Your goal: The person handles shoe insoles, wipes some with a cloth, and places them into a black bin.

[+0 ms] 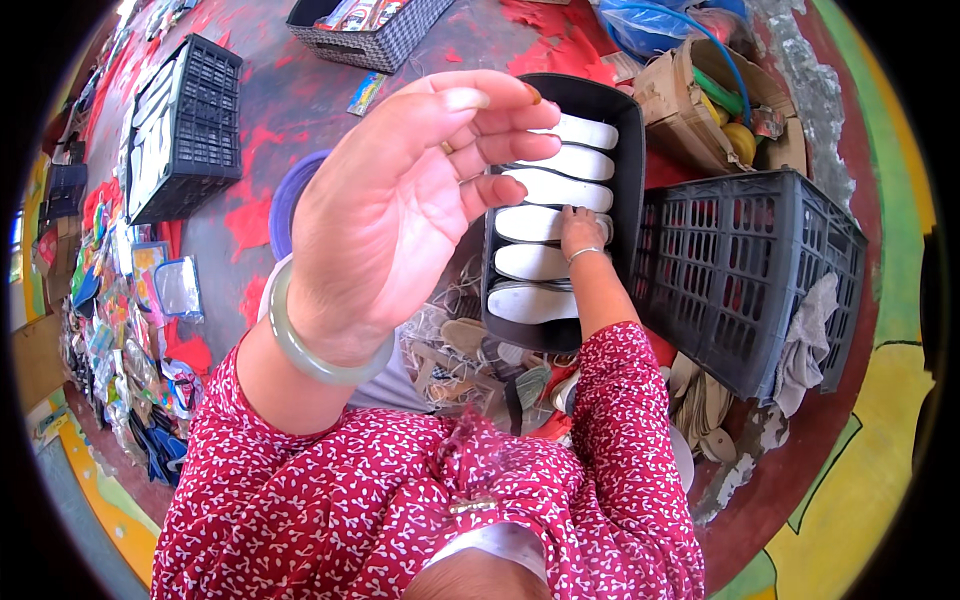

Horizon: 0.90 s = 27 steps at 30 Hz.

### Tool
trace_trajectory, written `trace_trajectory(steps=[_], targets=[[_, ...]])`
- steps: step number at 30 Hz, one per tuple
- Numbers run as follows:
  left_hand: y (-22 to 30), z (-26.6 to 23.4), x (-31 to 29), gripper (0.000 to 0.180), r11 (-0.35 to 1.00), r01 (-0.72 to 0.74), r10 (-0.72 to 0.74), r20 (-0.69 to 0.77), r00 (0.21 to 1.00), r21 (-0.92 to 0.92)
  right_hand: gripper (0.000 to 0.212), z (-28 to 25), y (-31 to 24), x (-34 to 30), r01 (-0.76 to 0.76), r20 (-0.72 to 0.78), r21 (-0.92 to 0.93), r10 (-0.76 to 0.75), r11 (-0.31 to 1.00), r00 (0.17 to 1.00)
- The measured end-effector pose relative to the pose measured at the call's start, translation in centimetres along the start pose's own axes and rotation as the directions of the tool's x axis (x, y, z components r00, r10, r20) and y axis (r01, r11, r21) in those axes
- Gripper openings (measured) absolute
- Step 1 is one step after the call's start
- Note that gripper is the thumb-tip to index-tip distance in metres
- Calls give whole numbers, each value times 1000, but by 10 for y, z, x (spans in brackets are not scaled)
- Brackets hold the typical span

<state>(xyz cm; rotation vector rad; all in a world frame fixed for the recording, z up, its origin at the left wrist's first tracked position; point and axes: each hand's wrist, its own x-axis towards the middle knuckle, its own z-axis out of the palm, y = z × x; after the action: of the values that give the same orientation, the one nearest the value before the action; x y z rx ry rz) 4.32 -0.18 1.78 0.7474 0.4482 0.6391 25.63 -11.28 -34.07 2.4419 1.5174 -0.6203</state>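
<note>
My left hand is raised close in front of me, palm showing, fingers stretched and slightly bent, with nothing in it. A pale green bangle circles that wrist. Beyond it stands a black bin with a row of several white shoe soles lying side by side. My right hand reaches into the bin, its fingers bent over the right end of one white sole in the middle of the row. Its fingertips are partly hidden. My raised hand covers part of the bin's left side.
A dark plastic crate with a grey cloth stands right of the bin. Behind it is an open cardboard box. Another crate with white pieces stands far left, near many plastic packets. Scraps and loose soles lie below the bin.
</note>
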Motion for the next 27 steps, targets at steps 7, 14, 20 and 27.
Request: trace_trajectory(steps=[7,14,20,27], targets=[[-4,4,-1,39,999,26,-25,30,999,-39,56,3,-37,-24,-284,34,75,282,956,959],[-9,5,-1,36,999,40,-38,84,996,-27,81,4,-49,-20,-436,174,221,404,873,898],[-10,6,0,35,997,61,-57,92,994,-46,82,12,-42,-7,-489,256,217,435,845,864],[-12,5,1,37,998,65,-62,90,994,-27,83,37,-39,-8,-478,190,217,444,851,876]])
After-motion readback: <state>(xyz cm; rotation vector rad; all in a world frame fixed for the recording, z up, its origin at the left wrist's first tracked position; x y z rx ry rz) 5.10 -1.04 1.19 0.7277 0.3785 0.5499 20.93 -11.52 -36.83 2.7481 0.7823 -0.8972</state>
